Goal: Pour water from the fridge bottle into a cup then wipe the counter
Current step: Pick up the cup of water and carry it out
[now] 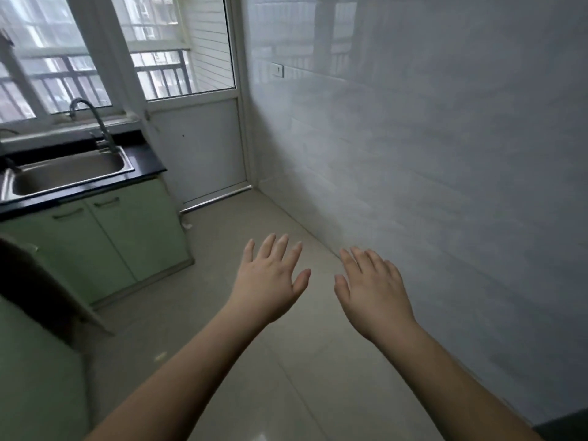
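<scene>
Hands held out over the floor, left hand (pixel 270 278) and right hand (pixel 375 291) each with an empty grip, fingers spread apart; bench (pixel 144 160) far left beside the sink (pixel 127 168); no fridge, bottle or cup visible; best to find the fridge first.

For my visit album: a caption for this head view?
Two empty hands, left hand and right hand, spread open above a kitchen floor, sink at left.
</scene>
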Demonstrator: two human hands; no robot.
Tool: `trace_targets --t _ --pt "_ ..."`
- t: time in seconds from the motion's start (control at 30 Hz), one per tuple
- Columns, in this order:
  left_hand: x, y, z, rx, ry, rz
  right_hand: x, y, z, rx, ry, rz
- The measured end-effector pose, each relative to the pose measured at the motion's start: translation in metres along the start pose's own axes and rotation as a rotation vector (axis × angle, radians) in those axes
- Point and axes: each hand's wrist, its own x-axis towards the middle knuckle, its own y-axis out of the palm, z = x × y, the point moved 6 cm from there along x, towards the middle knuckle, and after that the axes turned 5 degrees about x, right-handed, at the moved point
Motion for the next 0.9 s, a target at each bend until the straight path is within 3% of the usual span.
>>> trace_targets --t 0.37,0.9 --pt "-0.068 0.013 0.165 0.030 -0.278 0.027 0.041 0.034 0.172 0.057 -0.265 0.017" --pt "-0.110 0.046 0.286 0.057 -0.639 0.109 0.110 0.081 0.321 0.166 -0.600 0.043"
